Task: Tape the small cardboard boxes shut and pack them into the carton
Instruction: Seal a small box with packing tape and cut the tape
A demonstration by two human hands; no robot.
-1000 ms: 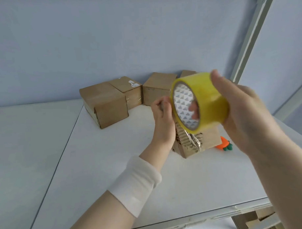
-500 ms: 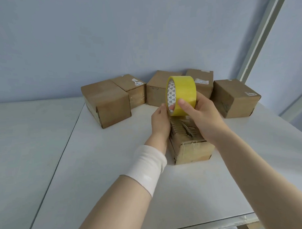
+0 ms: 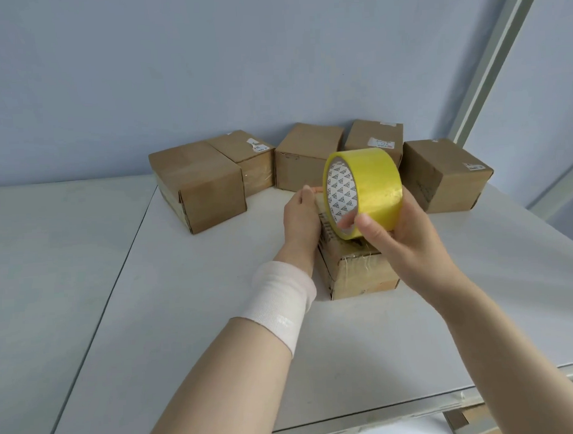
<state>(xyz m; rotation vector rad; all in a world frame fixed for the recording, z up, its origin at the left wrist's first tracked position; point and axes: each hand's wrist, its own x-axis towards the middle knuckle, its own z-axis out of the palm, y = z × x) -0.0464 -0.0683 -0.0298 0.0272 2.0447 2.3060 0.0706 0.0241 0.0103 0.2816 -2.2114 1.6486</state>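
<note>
Small box [image 3: 357, 272] on bench [image 3: 201, 317] centre, long axis running away from me. Right grip [image 3: 409, 248] clasps tape roll [image 3: 371, 184] directly above box top. Left grip [image 3: 299, 216] against box's left side; fingers hidden, I cannot tell closure.

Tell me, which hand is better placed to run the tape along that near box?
The right hand, I'd judge: it holds the yellow tape roll right over the near box. The left hand rests against the box's left side, well placed to steady it.
</note>
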